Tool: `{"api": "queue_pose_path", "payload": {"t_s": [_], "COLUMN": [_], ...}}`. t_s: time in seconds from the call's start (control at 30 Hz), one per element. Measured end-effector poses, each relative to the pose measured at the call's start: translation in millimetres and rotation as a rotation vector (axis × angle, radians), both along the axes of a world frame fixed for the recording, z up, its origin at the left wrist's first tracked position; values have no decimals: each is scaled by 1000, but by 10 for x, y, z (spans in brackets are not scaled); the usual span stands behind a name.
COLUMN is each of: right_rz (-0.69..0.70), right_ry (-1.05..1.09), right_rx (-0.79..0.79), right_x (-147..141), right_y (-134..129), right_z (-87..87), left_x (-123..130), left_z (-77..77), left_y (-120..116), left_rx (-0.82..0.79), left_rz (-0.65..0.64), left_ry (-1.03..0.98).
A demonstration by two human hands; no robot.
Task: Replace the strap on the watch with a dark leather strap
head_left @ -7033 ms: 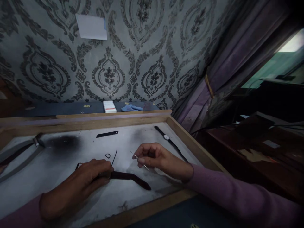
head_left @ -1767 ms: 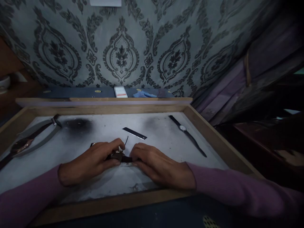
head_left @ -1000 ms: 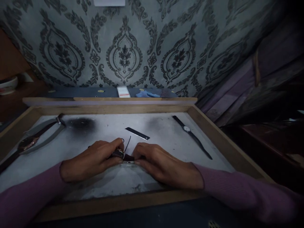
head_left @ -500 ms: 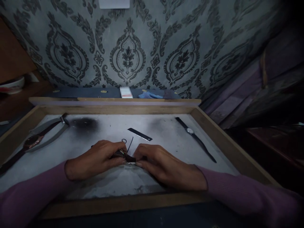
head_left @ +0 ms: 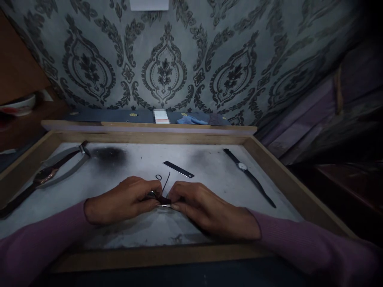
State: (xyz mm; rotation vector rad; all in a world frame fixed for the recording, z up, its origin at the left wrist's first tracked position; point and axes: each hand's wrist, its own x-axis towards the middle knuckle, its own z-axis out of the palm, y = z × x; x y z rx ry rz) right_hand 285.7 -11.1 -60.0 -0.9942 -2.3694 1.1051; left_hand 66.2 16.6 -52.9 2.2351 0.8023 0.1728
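Low over the white board, my left hand [head_left: 127,200] is closed, thumb and fingers pinching a dark watch strap [head_left: 165,200] with shiny metal at its left part. My right hand [head_left: 203,205] is closed on the strap's other end, fingertips almost meeting those of the left. A small light metal piece [head_left: 164,205] shows between the thumbs; what it belongs to is unclear. Just beyond the hands lie a thin dark rod [head_left: 166,182] and a small black loop [head_left: 158,177]. Farther back rests a black snap-off knife blade [head_left: 178,169].
A watch with a brown strap [head_left: 44,174] lies at the left beside grey metal tongs [head_left: 70,169]. Another watch [head_left: 242,166] with a black strap is at the right. A raised wooden rim [head_left: 155,138] surrounds the board. Behind it sits a blue cloth [head_left: 191,120].
The view has shifted slightly, so things appear a little farther right. The left hand's fingers now cover more of the shiny metal part. Both hands keep their hold.
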Motion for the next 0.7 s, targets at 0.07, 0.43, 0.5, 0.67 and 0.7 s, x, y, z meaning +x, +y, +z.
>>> {"api": "queue_pose_path", "payload": {"t_s": [0.07,0.43,0.5,0.67,0.7], "right_rz": [-8,-145,-167,-126,-116], "right_ry": [7,98,70,20,12], "right_rx": [6,105,100,108,113], "right_x": [-5,8,9,17,18], "right_y": [-6,38,32,-13,-21], "right_z": [7,-46,-48,-44,-41], "left_x": [0,-44,-47,-56,-58], "left_z": [14,-7,-7,-18,-23], "left_y": [1,16,15,23,26], "left_rx": [-10,6,12,-5,-6], "left_rz": [1,35,41,38,38], "left_ry": [-7,57,64,53,54]}}
